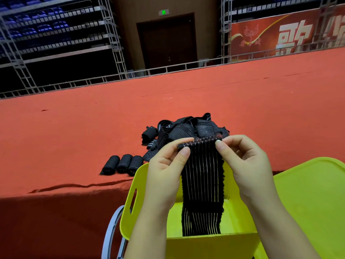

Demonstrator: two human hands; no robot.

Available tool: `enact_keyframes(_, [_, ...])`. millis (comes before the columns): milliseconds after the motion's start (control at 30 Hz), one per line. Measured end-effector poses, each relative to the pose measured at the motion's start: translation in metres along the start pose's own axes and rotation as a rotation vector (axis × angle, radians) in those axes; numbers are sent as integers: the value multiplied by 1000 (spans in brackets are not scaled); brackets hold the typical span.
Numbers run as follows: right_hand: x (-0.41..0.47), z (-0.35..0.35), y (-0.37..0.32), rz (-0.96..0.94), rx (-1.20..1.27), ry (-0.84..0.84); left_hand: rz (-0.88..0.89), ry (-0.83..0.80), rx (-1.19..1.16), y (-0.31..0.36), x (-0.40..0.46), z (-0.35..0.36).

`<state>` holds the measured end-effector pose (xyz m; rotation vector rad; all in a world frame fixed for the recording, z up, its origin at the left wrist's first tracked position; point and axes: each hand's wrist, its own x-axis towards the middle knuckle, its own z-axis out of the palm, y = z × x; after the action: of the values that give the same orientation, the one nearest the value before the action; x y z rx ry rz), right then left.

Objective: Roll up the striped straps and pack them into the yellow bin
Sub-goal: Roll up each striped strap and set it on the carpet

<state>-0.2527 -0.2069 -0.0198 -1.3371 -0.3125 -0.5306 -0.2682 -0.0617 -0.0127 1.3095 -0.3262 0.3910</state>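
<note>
**Two hands pinch one strap's top edge above the bin**

Both hands hold a black striped strap (202,176) by its folded upper end: the left hand (166,165) pinches one corner, the right hand (244,161) the other. Below the grip the strap hangs down into the yellow bin (134,193). Beyond the grip lies a pile of loose straps (186,128); left of it, three rolled straps (123,164) rest on the red cloth (74,128).

Red-carpeted stage in a hall.
Past the red carpet (93,128)'s far edge stand metal scaffolding (112,34), a dark door (168,40) and a red banner (280,36).
</note>
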Motion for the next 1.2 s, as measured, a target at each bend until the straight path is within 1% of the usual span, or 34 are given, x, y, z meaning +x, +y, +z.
enact_keyframes(133, [1,-1,1,5,22,-16,-20,14,-40,-1,-1,2])
enact_keyframes(300, [1,2,1,65,141,-19,-24,43,-112,-1,-2,7])
enact_keyframes(433, [2,2,-1,51,164,-22,-15,63,-158,0,-3,10])
enact_keyframes(500, [2,1,-5,52,182,-57,-23,65,-151,1,-3,7])
enact_keyframes(533, [2,-1,-7,71,193,-104,-29,59,-145,1,-2,6])
enact_keyframes(600, [4,-4,-10,97,152,-214,-33,19,-124,3,0,3])
enact_keyframes(633, [5,-6,-11,79,93,-252,-37,1,-106,3,0,2])
enact_keyframes(733, [8,-11,-15,-1,-46,-255,-78,-46,-62,5,0,-1])
enact_keyframes(833, [9,-16,-14,-44,-99,-250,-190,-144,-14,7,-2,-5])
enact_keyframes(900, [7,-17,-13,-56,-105,-252,-247,-182,6,10,-4,-7])
enact_keyframes(1067, [7,-20,-18,-5,-23,-297,-272,-176,-37,15,-8,-6])
enact_keyframes(1200, [8,-26,-18,-57,-68,-343,-313,-149,-149,13,-8,-6])
